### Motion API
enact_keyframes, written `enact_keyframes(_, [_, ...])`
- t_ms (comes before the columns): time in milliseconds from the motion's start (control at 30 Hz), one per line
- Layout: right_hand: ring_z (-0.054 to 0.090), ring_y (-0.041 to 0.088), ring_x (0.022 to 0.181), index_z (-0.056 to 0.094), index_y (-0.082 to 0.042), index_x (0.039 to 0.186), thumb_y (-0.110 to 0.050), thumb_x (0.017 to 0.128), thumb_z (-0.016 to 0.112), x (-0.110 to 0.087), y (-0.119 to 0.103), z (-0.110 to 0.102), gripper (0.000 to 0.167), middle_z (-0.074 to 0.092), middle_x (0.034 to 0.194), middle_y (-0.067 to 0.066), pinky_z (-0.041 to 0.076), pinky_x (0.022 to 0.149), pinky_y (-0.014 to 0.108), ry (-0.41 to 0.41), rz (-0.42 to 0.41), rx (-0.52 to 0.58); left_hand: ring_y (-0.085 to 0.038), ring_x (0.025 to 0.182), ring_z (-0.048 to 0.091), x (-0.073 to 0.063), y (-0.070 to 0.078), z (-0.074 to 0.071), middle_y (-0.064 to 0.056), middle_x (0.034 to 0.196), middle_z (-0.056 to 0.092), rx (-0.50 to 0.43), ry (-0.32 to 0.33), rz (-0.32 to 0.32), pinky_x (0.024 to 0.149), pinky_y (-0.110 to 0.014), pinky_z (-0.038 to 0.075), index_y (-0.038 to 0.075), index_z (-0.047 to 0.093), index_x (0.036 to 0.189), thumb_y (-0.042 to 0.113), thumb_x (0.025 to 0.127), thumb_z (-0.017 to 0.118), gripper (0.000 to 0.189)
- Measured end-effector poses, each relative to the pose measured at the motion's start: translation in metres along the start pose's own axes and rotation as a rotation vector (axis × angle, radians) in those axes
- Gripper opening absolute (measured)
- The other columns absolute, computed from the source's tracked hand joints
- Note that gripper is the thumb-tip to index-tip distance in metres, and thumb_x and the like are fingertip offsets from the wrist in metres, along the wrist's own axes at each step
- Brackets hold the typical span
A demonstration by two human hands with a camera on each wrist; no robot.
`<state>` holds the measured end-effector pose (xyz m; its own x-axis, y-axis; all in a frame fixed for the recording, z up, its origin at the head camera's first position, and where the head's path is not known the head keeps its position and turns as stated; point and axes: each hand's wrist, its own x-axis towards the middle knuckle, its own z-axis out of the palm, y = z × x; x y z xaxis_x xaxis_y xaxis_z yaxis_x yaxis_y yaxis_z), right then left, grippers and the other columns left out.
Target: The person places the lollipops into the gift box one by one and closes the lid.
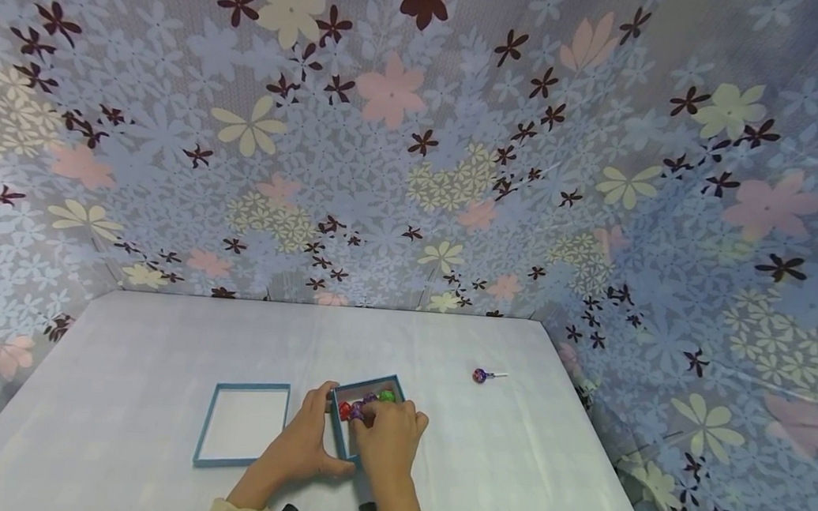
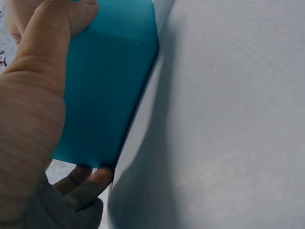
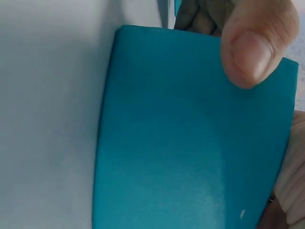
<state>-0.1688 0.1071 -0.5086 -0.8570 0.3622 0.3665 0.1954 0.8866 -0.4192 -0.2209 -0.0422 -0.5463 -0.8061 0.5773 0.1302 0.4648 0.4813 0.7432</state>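
A teal open box with a white inside stands before me with wrapped lollipops in it: red, purple and green. My left hand grips its left side. The left thumb presses on the near wall, and the fingertips wrap the far corner. From above, my right hand reaches into the box, thumb and forefinger pinching a purple lollipop. The right hand's other fingers cover part of the inside.
Left of the box lies a teal-rimmed lid, its white inside facing up. A single lollipop with a white stick lies on the white table to the right. Flowered cloth hangs behind the table and along its right side.
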Motion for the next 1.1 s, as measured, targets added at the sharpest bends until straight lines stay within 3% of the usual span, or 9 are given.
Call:
enact_keyframes(533, [0.044, 0.012, 0.072, 0.081, -0.021, 0.08, -0.024, 0.068, 0.092, 0.002, 0.005, -0.009, 0.017, 0.065, 0.065, -0.011, 0.026, 0.07, 0.038, -0.033, -0.038, 0.05, -0.03, 0.121, 0.052, 0.002, 0.004, 0.001, -0.019, 0.135, 0.043, -0.01, -0.009, -0.01, 0.103, -0.051, 0.049, 0.003, 0.02, 0.154, 0.052, 0.053, 0.095, 0.135])
enact_keyframes(667, [0.049, 0.014, 0.075, 0.082, -0.021, 0.086, -0.027, 0.071, 0.091, 0.012, 0.017, -0.016, 0.018, 0.073, 0.075, -0.007, 0.028, 0.073, 0.043, -0.008, -0.024, 0.12, -0.031, 0.122, 0.052, 0.003, 0.006, 0.001, -0.019, 0.136, 0.042, -0.024, -0.021, -0.013, 0.102, -0.051, 0.049, 0.004, 0.02, 0.155, 0.05, 0.056, 0.095, 0.132])
enact_keyframes(800, [0.055, 0.022, 0.082, 0.082, -0.02, 0.094, -0.031, 0.075, 0.089, 0.034, 0.045, -0.032, 0.023, 0.076, 0.087, 0.002, 0.029, 0.079, 0.048, 0.041, 0.051, 0.221, -0.033, 0.126, 0.051, 0.004, 0.007, 0.001, -0.018, 0.138, 0.041, -0.047, -0.027, -0.029, 0.105, -0.052, 0.047, 0.005, 0.02, 0.155, 0.049, 0.056, 0.096, 0.133])
enact_keyframes(1000, [0.06, 0.035, 0.1, 0.081, -0.016, 0.102, -0.032, 0.08, 0.086, 0.071, 0.109, -0.048, 0.028, 0.076, 0.103, 0.008, 0.029, 0.085, 0.053, 0.061, 0.142, 0.261, -0.035, 0.13, 0.049, 0.003, 0.004, 0.004, -0.017, 0.139, 0.04, -0.023, -0.048, -0.073, 0.108, -0.053, 0.045, 0.008, 0.017, 0.155, 0.054, 0.055, 0.095, 0.135])
enact_keyframes(1100, [0.058, 0.038, 0.1, 0.08, -0.015, 0.105, -0.031, 0.082, 0.084, 0.082, 0.136, -0.047, 0.029, 0.075, 0.097, 0.012, 0.027, 0.089, 0.056, 0.032, 0.164, 0.283, -0.036, 0.13, 0.049, 0.001, 0.002, 0.004, -0.018, 0.139, 0.04, -0.023, -0.05, -0.084, 0.107, -0.054, 0.045, 0.008, 0.018, 0.155, 0.054, 0.055, 0.095, 0.134])
